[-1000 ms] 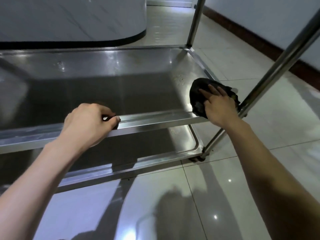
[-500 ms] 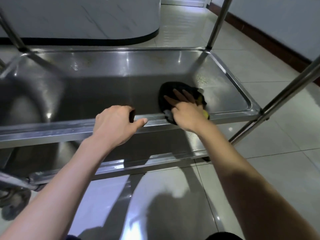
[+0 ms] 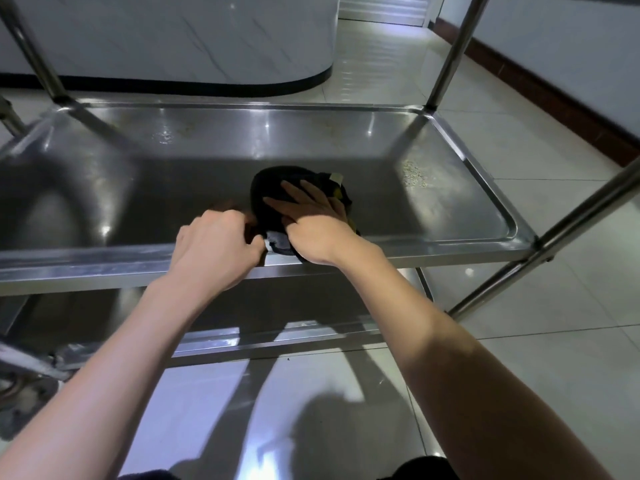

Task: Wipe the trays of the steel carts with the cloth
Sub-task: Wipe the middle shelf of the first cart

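The right hand (image 3: 313, 220), fingers spread flat, presses the dark bunched cloth (image 3: 273, 195) onto the shallow steel cart tray (image 3: 450, 202), unwiped crumbs (image 3: 414, 173) lying rightward; the left hand (image 3: 214, 244) grips the tray's near rim.

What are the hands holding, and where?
Left hand grips the tray's front rim. Right hand presses flat on the dark cloth, not gripping.

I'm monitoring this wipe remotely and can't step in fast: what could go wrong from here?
1. The gritty patch near the tray's right end lies apart from the cloth; this stroke may miss it.
2. The left hand grips the front rim right beside the cloth under the right hand; the hands could collide.
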The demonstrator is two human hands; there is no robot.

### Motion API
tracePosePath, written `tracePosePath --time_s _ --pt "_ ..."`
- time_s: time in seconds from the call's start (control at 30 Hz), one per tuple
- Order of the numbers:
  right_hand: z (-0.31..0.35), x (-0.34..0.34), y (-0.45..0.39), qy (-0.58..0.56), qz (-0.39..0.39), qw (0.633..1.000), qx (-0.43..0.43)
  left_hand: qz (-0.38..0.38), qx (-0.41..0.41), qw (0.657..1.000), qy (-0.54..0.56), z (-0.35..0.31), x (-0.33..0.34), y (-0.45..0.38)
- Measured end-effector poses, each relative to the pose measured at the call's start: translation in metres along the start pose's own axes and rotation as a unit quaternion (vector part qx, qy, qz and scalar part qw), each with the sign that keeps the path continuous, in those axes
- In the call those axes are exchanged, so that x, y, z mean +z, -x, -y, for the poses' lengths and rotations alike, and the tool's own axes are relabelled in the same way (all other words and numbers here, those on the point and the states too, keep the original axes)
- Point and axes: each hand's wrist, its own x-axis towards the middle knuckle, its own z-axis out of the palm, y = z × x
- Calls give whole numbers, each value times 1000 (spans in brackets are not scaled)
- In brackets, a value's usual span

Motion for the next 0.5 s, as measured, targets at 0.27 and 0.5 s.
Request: tracePosePath --time_s 0.27,0.5 --pt "-80 -21 10 9 -43 997 65 65 17 998 -22 -43 8 -23" --pt "-220 -61 44 61 -81 975 198 49 24 998 -24 -52 13 -36"
